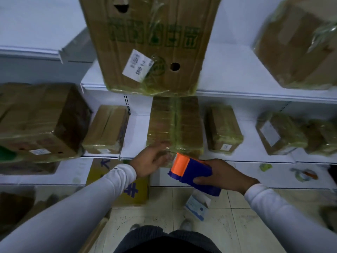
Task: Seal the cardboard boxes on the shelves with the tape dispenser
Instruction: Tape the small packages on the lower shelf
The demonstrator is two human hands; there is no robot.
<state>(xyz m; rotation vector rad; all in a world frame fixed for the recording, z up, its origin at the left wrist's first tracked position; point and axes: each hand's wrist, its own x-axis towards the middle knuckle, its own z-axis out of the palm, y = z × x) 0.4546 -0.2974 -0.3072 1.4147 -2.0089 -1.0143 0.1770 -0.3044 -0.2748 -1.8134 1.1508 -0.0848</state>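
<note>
Tape dispenser (193,173), blue body with orange front, sits in the right hand (224,177), held just in front of the lower shelf (255,160) edge. We see the fingers (202,179) wrapped under the blue body and the thumb over the top, so a firm full grip, orange end and toothed edge pointing toward the boxes. The left hand (151,160) reaches forward beside the orange end, fingers loosely extended at the front face of the middle box (175,126). We think it is touching the box or a clear tape tail there, but blur hides which, and nothing is clearly pinched.

The middle box stands on the lower shelf directly ahead, already banded with yellowish tape along its centre seam. A big box (151,46) with green print and a white label overhangs the upper shelf (237,92) right above it. More taped boxes stand left and right on both shelves.

Handling, as we judge it: the dispenser is rigid plastic and light, best kept by the blue body, clear of the serrated blade at the front. Tape is thin, sticky and prone to folding on itself. The cardboard looks stiff but dentable, so we'd press flat on the front face to steady it.
</note>
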